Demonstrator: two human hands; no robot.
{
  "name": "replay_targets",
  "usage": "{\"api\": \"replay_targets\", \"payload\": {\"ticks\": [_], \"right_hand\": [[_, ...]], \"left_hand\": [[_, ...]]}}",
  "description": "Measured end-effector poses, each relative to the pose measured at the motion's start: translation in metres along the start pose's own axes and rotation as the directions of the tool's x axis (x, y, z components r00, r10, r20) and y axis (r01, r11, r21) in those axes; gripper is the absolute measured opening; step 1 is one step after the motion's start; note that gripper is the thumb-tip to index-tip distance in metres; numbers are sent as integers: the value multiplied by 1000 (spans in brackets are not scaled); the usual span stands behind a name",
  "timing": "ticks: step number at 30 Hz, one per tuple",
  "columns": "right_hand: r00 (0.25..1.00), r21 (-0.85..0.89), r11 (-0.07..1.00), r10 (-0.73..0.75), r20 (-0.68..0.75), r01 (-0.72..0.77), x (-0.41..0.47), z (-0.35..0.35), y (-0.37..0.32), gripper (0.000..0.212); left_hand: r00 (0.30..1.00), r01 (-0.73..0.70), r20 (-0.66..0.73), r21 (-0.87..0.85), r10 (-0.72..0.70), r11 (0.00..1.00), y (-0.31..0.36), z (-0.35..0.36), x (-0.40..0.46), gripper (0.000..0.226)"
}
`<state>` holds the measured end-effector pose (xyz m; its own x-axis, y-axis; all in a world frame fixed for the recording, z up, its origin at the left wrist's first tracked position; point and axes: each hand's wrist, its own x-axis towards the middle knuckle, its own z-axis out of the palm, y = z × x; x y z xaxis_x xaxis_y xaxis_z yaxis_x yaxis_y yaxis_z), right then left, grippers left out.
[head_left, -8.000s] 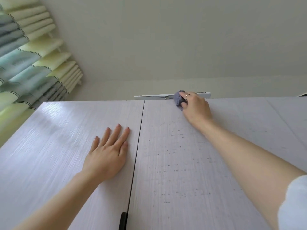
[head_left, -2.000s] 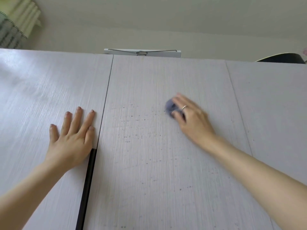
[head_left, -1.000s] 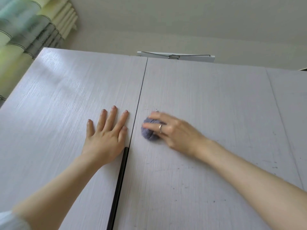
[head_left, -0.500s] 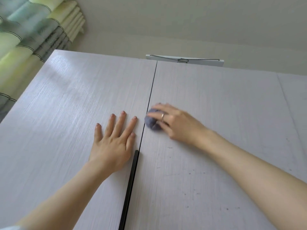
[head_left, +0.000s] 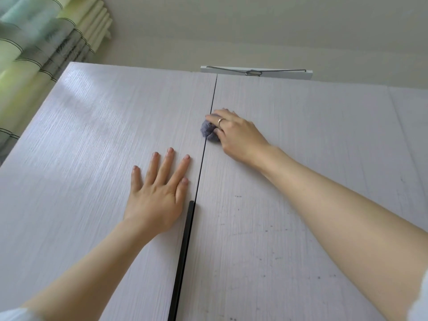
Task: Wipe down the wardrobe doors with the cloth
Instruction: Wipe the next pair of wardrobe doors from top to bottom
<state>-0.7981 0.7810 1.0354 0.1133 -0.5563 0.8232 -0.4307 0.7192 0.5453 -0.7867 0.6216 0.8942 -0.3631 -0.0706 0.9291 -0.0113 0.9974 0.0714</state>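
Our right hand point(head_left: 238, 135) has the cloth point(head_left: 209, 133) balled up under curled fingers and is pressing it onto the wardrobe. A second ago the cloth sat just right of the seam point(head_left: 203, 149), on the right door point(head_left: 289, 181). Now it's slid a touch further left and sits right on the seam, its left edge just over onto the left door point(head_left: 81, 158). Two seconds back it was out in the middle of the right door, so we've swept a whole stripe from centre to the inner edge.

We read that as the upper part of the right door being mostly covered – the little dark specks only show lower down, below the wrist, so that patch likely still needs a pass. The left door, as far as we can tell, hasn't had the cloth on it beyond that edge.

Our left hand point(head_left: 159, 193) hasn't really budged – flat on the left door, fingers straight and spread, holding nothing, just bracing beside the seam above the top of the black handle point(head_left: 183, 262).

Further out: a third panel point(head_left: 412, 147) off to the right, a white board with a wire hanger point(head_left: 254, 72) on top of the wardrobe, and striped curtains point(head_left: 34, 42) at the upper left.
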Motion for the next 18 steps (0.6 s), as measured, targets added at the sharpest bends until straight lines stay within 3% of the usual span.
{"api": "replay_targets", "payload": {"ticks": [9, 13, 16, 18], "right_hand": [[987, 113, 987, -124, 103, 112, -64, 4, -20, 48], [957, 76, 962, -268, 112, 261, -87, 9, -25, 48], [894, 16, 902, -430, 124, 431, -94, 7, -16, 43], [900, -17, 906, -417, 128, 422, -85, -1, -4, 38]], "left_hand": [[999, 10, 33, -15, -10, 1000, -1, -2, -5, 58], [999, 20, 46, -36, -18, 999, 0, -5, -7, 61], [998, 35, 51, -28, -34, 999, 1, -7, -6, 54], [996, 58, 68, -29, -56, 998, 3, -9, -5, 44]]}}
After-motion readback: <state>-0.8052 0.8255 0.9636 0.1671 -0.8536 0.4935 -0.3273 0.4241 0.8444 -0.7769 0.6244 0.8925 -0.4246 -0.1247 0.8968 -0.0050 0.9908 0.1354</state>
